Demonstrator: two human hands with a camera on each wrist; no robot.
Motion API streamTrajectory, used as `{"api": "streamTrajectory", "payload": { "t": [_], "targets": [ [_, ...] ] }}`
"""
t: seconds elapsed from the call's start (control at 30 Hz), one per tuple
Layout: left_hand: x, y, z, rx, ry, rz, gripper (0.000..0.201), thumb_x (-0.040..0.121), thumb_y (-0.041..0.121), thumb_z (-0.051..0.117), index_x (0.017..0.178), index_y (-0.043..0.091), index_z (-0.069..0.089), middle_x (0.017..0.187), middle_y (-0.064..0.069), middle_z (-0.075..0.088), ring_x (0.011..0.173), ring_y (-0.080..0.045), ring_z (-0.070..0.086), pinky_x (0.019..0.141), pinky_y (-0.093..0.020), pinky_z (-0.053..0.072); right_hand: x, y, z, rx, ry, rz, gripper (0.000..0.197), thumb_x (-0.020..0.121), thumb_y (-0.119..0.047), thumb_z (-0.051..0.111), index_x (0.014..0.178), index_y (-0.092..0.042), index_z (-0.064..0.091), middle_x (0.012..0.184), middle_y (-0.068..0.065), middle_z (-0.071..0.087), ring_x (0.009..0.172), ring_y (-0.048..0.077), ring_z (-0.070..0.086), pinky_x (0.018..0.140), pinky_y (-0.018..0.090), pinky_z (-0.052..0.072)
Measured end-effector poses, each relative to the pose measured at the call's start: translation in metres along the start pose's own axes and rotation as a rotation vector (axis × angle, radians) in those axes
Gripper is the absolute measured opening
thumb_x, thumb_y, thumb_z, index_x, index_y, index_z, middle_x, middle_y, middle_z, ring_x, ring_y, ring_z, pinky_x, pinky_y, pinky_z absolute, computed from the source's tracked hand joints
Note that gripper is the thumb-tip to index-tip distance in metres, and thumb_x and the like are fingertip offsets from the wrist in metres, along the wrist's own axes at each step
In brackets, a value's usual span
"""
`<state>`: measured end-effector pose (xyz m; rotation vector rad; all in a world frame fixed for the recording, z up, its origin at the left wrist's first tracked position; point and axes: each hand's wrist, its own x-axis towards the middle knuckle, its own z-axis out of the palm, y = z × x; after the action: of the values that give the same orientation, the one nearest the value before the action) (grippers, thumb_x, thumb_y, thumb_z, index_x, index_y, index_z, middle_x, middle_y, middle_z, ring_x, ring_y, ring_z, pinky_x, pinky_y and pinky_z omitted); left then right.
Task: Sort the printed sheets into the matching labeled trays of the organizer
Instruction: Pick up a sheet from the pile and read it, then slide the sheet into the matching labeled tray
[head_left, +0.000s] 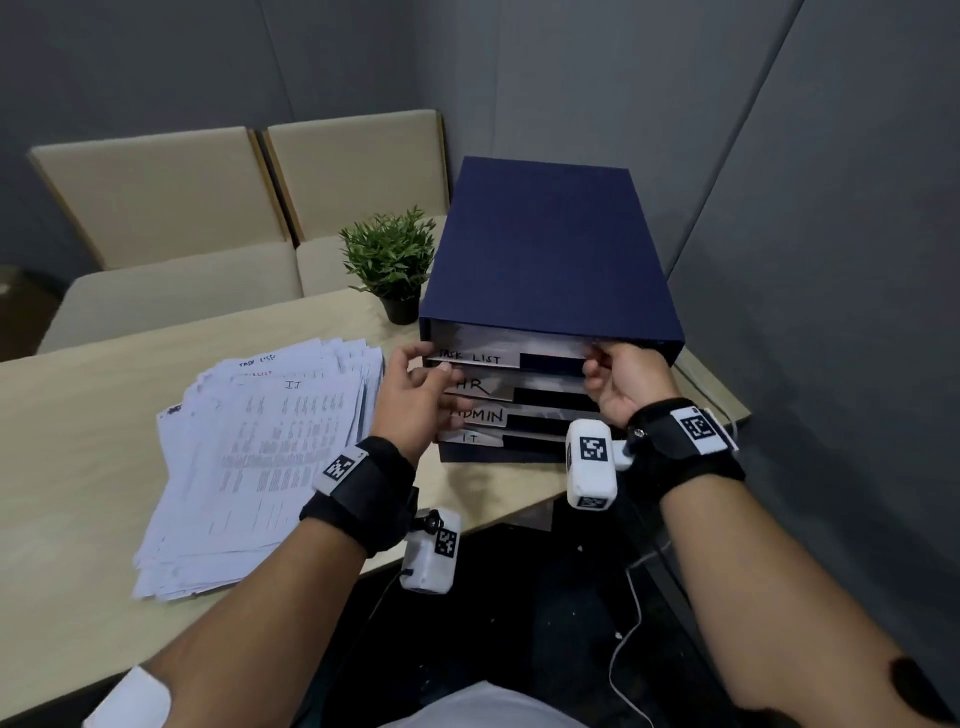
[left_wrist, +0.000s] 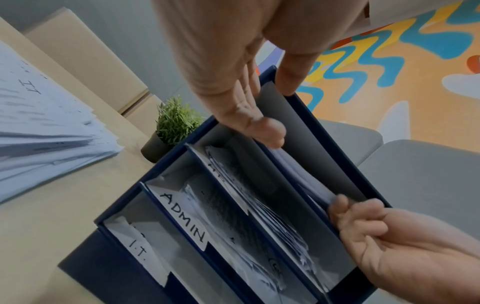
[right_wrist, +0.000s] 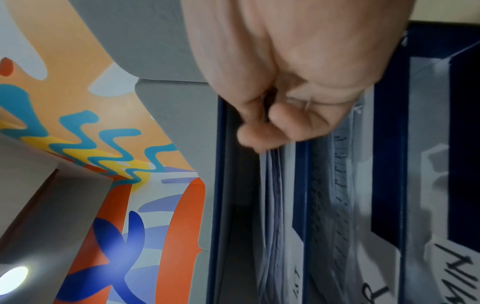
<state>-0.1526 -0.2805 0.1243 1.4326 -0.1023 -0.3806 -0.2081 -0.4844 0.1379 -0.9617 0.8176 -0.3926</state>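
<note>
The navy organizer (head_left: 545, 249) stands on the table with four stacked trays labeled TASK LIST (head_left: 470, 357), HR, ADMIN (left_wrist: 184, 218) and I.T. My right hand (head_left: 602, 364) is at the right front of the top tray, with its fingers (right_wrist: 262, 131) pinching the edge of the printed sheets (left_wrist: 306, 174) that lie inside. My left hand (head_left: 426, 364) is at the left front corner of the same tray, fingers (left_wrist: 267, 131) straight and touching the tray's edge, thumb against the outer wall. A fanned pile of printed sheets (head_left: 260, 452) lies on the table to the left, an "IT" page on top.
A small potted plant (head_left: 389, 260) stands just left of the organizer at the back. Two beige seats (head_left: 208, 208) sit beyond the table's far edge. A grey wall panel (head_left: 831, 312) runs close along the organizer's right side.
</note>
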Motion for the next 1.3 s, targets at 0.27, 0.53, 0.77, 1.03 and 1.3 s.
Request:
{"api": "streamTrajectory", "payload": {
  "t": [0.27, 0.53, 0.77, 1.03, 1.3],
  "targets": [
    [-0.004, -0.007, -0.021, 0.034, -0.001, -0.019, 0.028, 0.095, 0.002, 0.05, 0.121, 0.01, 0.042, 0.097, -0.013, 0.058, 0.063, -0.022, 0.06, 0.046, -0.023, 0.05, -0.008, 0.009, -0.003, -0.02, -0.134, -0.039, 0.009, 0.099, -0.011, 0.048, 0.097, -0.013, 0.057, 0.062, 0.0, 0.067, 0.049, 0.012, 0.064, 0.043, 0.018, 0.045],
    [0.012, -0.024, -0.089, 0.238, 0.021, -0.034, 0.01, 0.094, 0.011, 0.055, 0.1, 0.018, 0.055, 0.098, -0.007, 0.06, 0.075, -0.02, 0.065, 0.065, -0.029, 0.048, -0.039, 0.057, 0.047, -0.398, -0.469, -0.04, 0.014, 0.097, -0.012, 0.053, 0.084, -0.016, 0.052, 0.071, 0.005, 0.063, 0.053, 0.016, 0.061, 0.047, 0.022, 0.042],
    [0.038, -0.039, -0.189, 0.467, 0.071, -0.08, 0.015, 0.09, 0.011, 0.056, 0.098, 0.024, 0.058, 0.099, -0.002, 0.063, 0.089, -0.02, 0.059, 0.072, -0.032, 0.046, -0.046, 0.12, 0.129, -0.599, -0.549, 0.046, 0.013, 0.096, -0.009, 0.054, 0.084, -0.014, 0.052, 0.075, 0.008, 0.062, 0.057, 0.02, 0.058, 0.049, 0.024, 0.04],
    [0.066, -0.061, -0.307, 0.691, 0.129, -0.237, 0.037, 0.093, 0.013, 0.054, 0.129, 0.013, 0.052, 0.13, -0.007, 0.056, 0.116, -0.023, 0.053, 0.093, -0.032, 0.043, -0.031, 0.21, 0.199, -0.813, -0.399, 0.128, 0.01, 0.091, -0.016, 0.063, 0.088, -0.012, 0.055, 0.082, 0.006, 0.063, 0.058, 0.019, 0.057, 0.053, 0.026, 0.043],
    [0.085, -0.088, -0.343, 0.808, 0.008, -0.39, 0.06, 0.091, 0.017, 0.055, 0.146, 0.019, 0.032, 0.149, -0.007, 0.039, 0.125, -0.031, 0.05, 0.103, -0.039, 0.042, -0.02, 0.269, 0.209, -1.155, -0.146, 0.125, 0.049, 0.086, -0.033, 0.07, 0.122, -0.01, 0.047, 0.125, 0.009, 0.052, 0.109, 0.028, 0.055, 0.085, 0.03, 0.042]
  ]
}}
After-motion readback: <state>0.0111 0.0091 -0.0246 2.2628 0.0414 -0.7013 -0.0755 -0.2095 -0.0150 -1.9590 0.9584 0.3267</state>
